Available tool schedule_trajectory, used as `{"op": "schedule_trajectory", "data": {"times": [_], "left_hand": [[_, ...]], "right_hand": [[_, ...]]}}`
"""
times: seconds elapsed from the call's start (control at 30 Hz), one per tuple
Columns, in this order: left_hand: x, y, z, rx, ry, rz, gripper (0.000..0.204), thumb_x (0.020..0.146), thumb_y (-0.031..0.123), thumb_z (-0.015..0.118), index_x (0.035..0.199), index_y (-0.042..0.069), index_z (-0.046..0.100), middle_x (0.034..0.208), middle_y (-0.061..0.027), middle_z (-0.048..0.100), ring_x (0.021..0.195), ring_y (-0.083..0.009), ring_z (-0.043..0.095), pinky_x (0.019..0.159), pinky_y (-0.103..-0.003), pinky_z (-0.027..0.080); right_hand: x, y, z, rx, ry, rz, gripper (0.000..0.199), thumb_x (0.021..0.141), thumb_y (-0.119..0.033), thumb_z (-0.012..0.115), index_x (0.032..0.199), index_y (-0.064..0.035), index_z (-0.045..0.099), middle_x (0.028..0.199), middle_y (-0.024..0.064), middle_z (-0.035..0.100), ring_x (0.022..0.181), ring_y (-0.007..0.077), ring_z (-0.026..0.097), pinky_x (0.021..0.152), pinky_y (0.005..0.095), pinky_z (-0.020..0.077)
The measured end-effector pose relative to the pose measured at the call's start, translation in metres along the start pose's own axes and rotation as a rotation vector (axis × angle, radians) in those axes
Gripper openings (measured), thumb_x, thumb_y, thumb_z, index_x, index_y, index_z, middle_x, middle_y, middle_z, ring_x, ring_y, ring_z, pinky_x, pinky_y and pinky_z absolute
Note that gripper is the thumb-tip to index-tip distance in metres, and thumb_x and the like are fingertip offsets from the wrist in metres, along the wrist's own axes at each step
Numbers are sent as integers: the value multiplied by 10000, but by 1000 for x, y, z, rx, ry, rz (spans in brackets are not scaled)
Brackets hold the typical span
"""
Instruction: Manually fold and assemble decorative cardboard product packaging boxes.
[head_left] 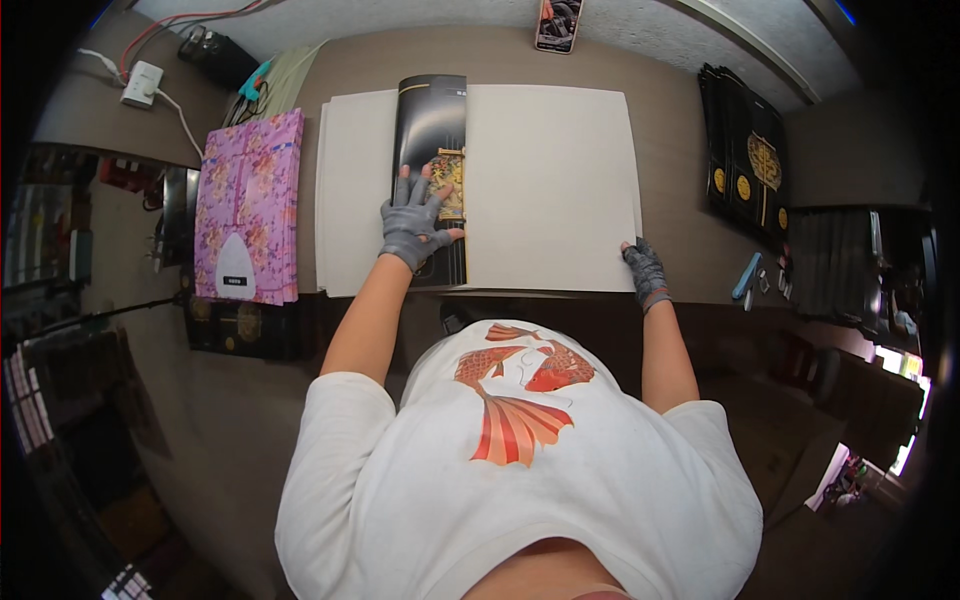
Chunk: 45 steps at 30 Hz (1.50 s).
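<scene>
The glossy black-and-gold printed sheet [432, 120] lies left of centre on large white rectangular sheets [550, 190], under my left hand [411, 222], fingers spread flat; my right hand [646, 270] half-curls at their right edge, grip unclear.

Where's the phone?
In the head view, the phone is at the top, slightly right of the middle, beyond the far edge of the white sheets.

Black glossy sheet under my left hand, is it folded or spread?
Folded over, apparently: its narrow black panel curves at the left edge, white paper showing on both sides.
</scene>
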<state>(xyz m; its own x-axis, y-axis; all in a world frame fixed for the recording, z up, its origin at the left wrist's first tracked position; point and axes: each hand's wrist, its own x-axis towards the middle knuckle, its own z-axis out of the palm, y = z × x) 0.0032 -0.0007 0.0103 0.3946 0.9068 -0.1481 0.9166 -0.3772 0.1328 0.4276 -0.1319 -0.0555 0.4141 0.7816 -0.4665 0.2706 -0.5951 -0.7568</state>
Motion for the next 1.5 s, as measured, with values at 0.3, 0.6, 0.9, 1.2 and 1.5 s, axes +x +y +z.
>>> {"op": "schedule_trajectory", "data": {"times": [0.3, 0.6, 0.9, 1.2, 1.5], "left_hand": [[1, 3, -3, 10, -45, -7, 849, 701, 675, 690, 1423, 287, 469, 1617, -76, 162, 1490, -358, 40, 1039, -544, 318], [-1, 4, -4, 62, -70, -50, 840, 716, 686, 669, 1443, 337, 433, 1623, -39, 158, 1491, -319, 56, 950, -515, 375], [-2, 3, -1, -1, -45, -19, 797, 728, 631, 692, 1423, 315, 464, 1616, -65, 173, 1488, -344, 59, 987, -546, 338], [38, -9, -22, 104, -32, 66, 725, 817, 580, 623, 1436, 248, 442, 1593, -116, 215, 1477, -343, 118, 1089, -539, 232], [130, -32, -8, 237, 133, 81, 810, 865, 729, 419, 1522, 273, 284, 1603, -118, 186, 1481, -337, 133, 1134, -599, 166]], "right_hand": [[-72, -147, 46, -1276, -22, -317, 717, 808, -435, 649, 1422, -133, 434, 1469, 117, 421, 1400, 315, 329, 1126, 554, 250], [-99, -225, 85, -841, -518, -770, 623, 877, -443, 633, 1409, -158, 478, 1413, 125, 508, 1334, 279, 452, 1143, 499, 266], [-65, -160, 190, -1103, -377, -810, 761, 880, -582, 536, 1494, -187, 322, 1558, 148, 285, 1438, 408, 231, 1116, 629, 191], [-65, -136, 208, -1234, -213, -860, 754, 896, -658, 418, 1521, -262, 268, 1587, 82, 246, 1475, 358, 137, 1116, 667, 98], [-60, -121, 210, -1102, -113, -952, 682, 905, -543, 490, 1497, -246, 330, 1552, 72, 321, 1454, 363, 204, 1119, 661, 117]]}}
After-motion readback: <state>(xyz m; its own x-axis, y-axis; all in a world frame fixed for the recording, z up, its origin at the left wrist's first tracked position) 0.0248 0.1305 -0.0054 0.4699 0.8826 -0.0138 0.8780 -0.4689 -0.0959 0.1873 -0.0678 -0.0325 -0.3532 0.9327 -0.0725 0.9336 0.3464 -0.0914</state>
